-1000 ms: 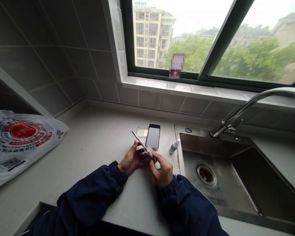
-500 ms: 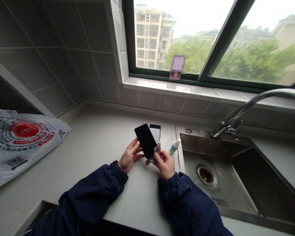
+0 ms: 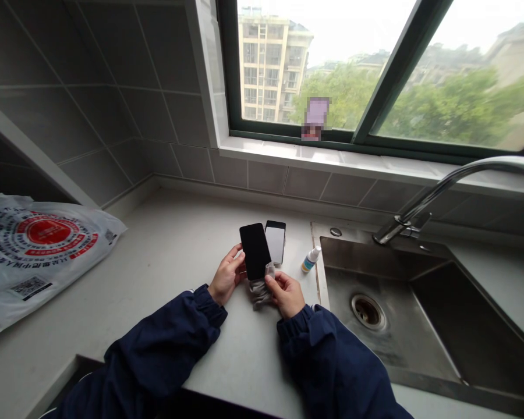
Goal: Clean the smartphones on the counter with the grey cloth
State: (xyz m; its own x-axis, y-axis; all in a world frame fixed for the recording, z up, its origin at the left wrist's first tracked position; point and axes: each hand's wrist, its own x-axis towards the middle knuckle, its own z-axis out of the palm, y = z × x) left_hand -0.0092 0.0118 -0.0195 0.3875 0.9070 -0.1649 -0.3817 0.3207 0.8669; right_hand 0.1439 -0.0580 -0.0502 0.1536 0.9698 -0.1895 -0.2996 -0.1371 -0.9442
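Observation:
A smartphone with a dark screen (image 3: 254,250) is held above the counter, tilted slightly to the left. My left hand (image 3: 227,273) grips its left edge, thumb at the front and fingers partly behind it. My right hand (image 3: 287,293) pinches a thin greyish cloth (image 3: 260,294) at the phone's lower right corner, and the cloth hangs crumpled below the phone. Behind the phone lies a flat, pale rectangular item with a black top band (image 3: 276,240), partly covered. A small white spray bottle (image 3: 311,259) with a blue and yellow label stands right of my right hand.
To the right is a steel sink (image 3: 386,349) with a curved chrome faucet (image 3: 454,180). A white plastic bag with red and black print (image 3: 43,250) lies at the left on the pale counter (image 3: 166,244). A window (image 3: 353,70) rises behind the counter.
The phone has turned more upright and shifted slightly left. My right hand has moved a little down and left, and more of the cloth shows below the phone.

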